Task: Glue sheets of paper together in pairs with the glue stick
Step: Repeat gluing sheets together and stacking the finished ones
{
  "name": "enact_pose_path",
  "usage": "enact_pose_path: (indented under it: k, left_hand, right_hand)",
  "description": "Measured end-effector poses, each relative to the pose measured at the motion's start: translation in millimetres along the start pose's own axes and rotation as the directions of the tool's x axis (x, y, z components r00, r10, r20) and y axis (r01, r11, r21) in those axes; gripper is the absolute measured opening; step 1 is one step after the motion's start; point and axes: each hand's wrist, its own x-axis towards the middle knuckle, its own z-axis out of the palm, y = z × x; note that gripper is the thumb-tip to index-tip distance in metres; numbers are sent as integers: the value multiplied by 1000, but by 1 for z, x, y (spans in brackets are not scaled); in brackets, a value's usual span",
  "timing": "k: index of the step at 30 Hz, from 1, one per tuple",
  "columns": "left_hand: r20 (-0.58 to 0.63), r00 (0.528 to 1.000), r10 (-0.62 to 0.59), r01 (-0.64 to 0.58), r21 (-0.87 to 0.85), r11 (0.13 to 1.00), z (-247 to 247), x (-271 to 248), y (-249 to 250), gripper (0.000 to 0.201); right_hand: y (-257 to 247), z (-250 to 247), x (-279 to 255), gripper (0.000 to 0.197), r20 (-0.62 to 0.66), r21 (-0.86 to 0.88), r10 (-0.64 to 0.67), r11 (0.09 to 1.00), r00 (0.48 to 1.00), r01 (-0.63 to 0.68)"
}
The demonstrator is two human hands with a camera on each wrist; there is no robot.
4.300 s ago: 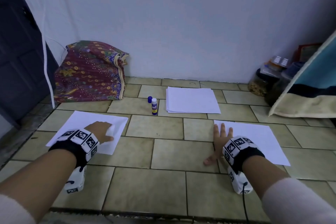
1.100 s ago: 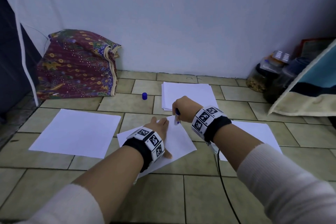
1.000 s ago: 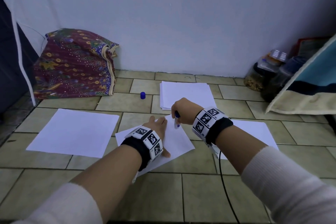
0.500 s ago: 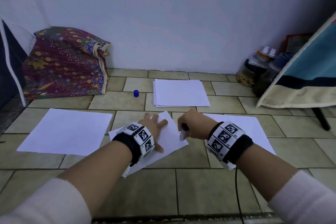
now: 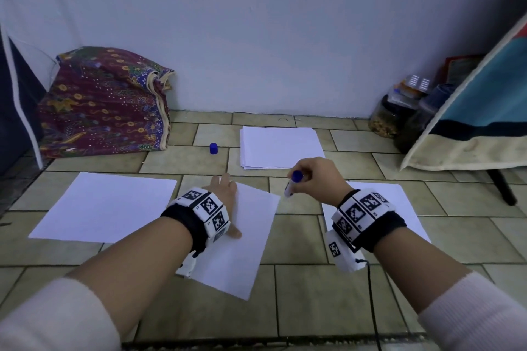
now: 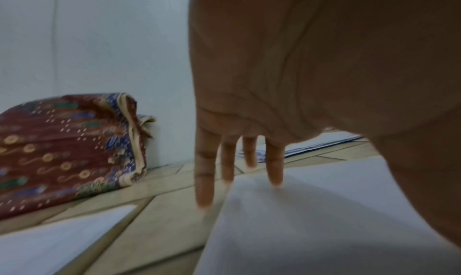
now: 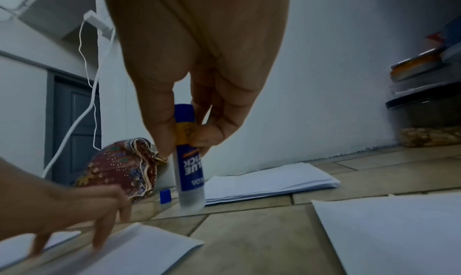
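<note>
The head camera looks down from above at the tiled floor toward the wall. Both wrist cameras sit low, close, facing the wall; all share the paper stack.

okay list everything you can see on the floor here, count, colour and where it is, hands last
loose paper sheets: three, white, left, middle and right on the floor tiles
paper stack: one, white, far centre near the wall
glue stick: one, blue and white, uncapped, tip down past the middle sheet's far right corner
cap: one, blue, left of the stack
patterned cloth bundle: one, maroon, far left
jars: several, far right, count unclear
left hand: flat, presses the middle sheet
right hand: grips the glue stick
</note>
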Motion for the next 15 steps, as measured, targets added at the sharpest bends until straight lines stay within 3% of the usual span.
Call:
enact_pose_path:
  k: [3,5,7,10,15]
  left_hand:
    - [-33,980,196,-198,-85,977,-3,-1,5,96]
    - [-5,965,263,-263,-30,964,-5,-4,8,87]
    - [24,970,241,-242,62,968,-6,-6,9,85]
    - [-25,983,183,-179,118,977,-9,-6,7,89]
    - [-37,992,121,-122,-44,991,-3,-2,2,109]
  right_hand:
    - [3,10,11,18,-3,-17,51,999,999,-51]
    - [6,17,19,16,-15,6,78,997,997,-78]
    - [6,23,26,14,-37,58,110,992,993,-108]
    - [2,30,37,16,-78,138,147,981,986,-136]
    - [-6,43,52,17,-68,53,107,993,992,-104]
